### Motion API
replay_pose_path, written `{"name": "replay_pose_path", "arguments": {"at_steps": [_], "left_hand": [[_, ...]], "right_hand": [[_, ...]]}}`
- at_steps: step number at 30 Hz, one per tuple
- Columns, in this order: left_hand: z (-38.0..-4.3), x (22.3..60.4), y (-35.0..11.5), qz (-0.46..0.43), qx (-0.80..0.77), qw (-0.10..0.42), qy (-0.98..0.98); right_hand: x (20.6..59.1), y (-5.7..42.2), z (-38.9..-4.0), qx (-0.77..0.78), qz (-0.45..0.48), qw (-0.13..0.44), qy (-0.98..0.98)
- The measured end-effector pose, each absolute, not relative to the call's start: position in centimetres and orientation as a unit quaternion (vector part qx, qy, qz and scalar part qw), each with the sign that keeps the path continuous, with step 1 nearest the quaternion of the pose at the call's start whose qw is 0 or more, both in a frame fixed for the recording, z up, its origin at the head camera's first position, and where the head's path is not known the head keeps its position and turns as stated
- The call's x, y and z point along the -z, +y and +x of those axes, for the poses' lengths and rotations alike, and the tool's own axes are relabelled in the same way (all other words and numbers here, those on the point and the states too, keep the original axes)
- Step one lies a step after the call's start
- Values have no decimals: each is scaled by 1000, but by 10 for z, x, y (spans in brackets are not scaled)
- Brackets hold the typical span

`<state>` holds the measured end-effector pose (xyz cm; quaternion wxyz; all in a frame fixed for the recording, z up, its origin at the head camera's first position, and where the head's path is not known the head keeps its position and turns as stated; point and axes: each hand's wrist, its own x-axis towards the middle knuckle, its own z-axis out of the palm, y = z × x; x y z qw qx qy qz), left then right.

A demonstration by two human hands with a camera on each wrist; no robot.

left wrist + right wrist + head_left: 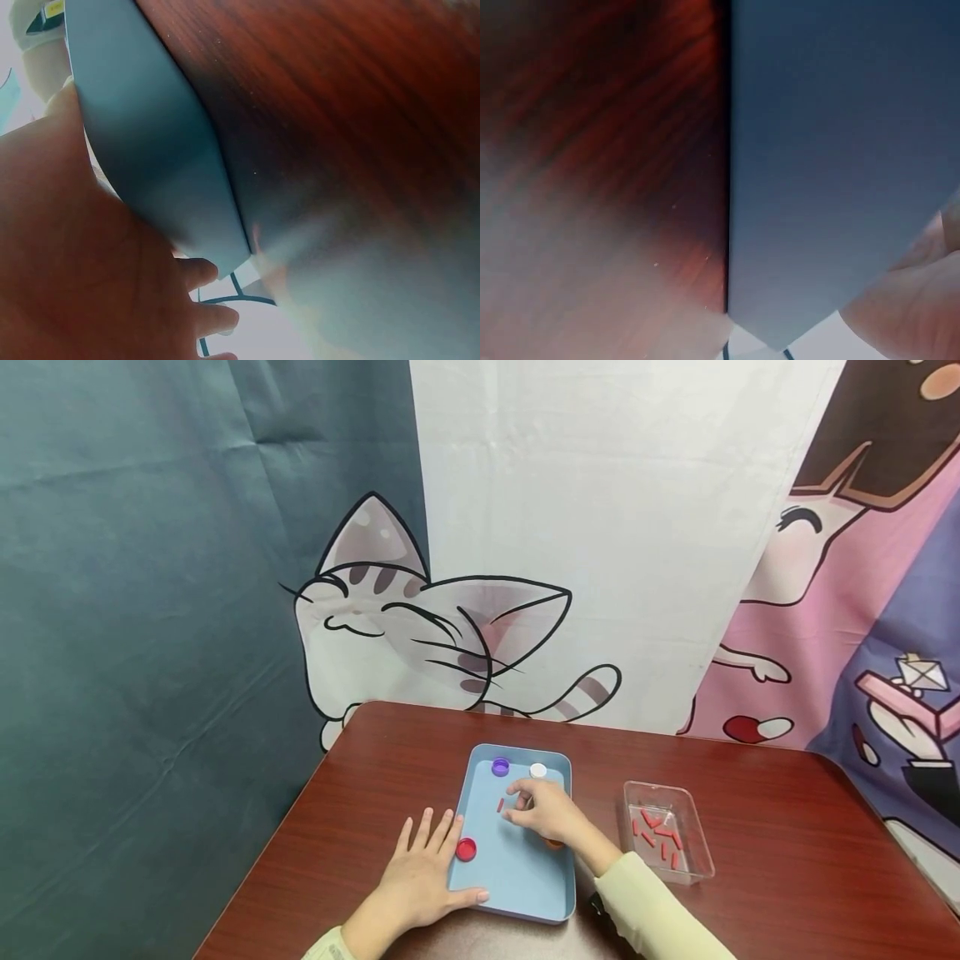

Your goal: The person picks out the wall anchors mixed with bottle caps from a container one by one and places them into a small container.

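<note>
A shallow blue tray (517, 885) lies on the table, with round caps in it. A purple cap (500, 767) and a white cap (537, 771) are at its far end. The red cap (466, 849) sits by its left side, and an orange cap (553, 844) is mostly hidden under the right wrist. My left hand (422, 878) rests at the tray's left edge, fingers spread and thumb over the near corner. Above the tray, my right hand (547, 810) has thumb and forefinger curved and apart. A small red stick (500, 806) lies just beyond those fingertips.
A clear plastic box (701, 847) holding several red sticks (663, 833) stands on the brown table (780, 835), right of the tray. A cartoon-printed curtain (630, 527) hangs behind the table. Something small and black (597, 904) shows beside the right sleeve.
</note>
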<state>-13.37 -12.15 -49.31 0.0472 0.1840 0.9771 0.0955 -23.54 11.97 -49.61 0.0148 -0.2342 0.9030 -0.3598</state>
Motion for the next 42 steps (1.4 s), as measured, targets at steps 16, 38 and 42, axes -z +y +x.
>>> {"name": "replay_pose_path", "arguments": {"at_steps": [16, 38, 42], "left_hand": [[-135, 492, -120, 191, -88, 32, 977], [-131, 490, -121, 190, -90, 27, 977], [-131, 491, -121, 193, -90, 23, 977]], "right_hand": [[503, 101, -245, 263, -218, 46, 939], [507, 87, -247, 217, -172, 35, 960], [502, 86, -246, 202, -161, 50, 965]]}}
